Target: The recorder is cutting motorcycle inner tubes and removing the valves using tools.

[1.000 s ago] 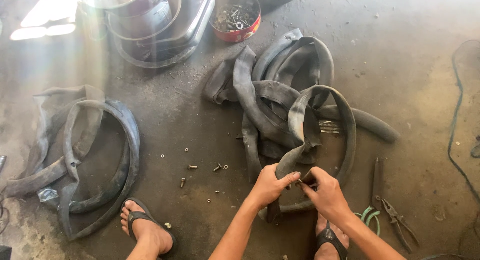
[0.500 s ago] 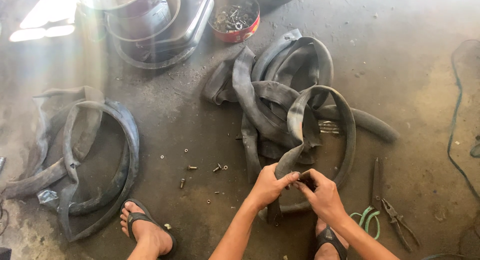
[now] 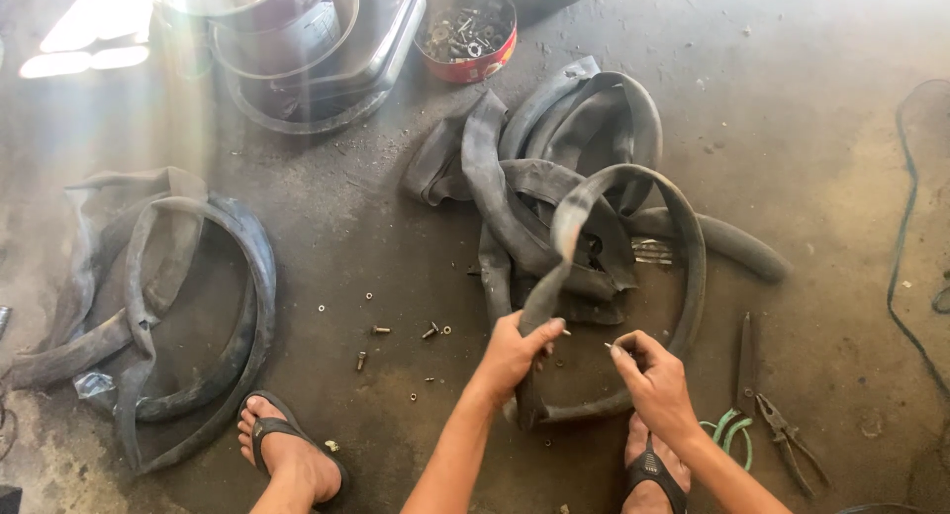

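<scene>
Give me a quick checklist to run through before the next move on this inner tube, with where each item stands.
1. Left hand grips the inner tube: ok, closed on the flattened band.
2. Right hand has hold of the tube: cannot tell, pinching something small beside it.
3. Tube free of the pile of tubes: not ok, its loop lies over them.
4. Pliers nearby: ok, on the floor right of the right foot.
5. Loose bolts clear of feet: ok, scattered ahead of the left foot.
</scene>
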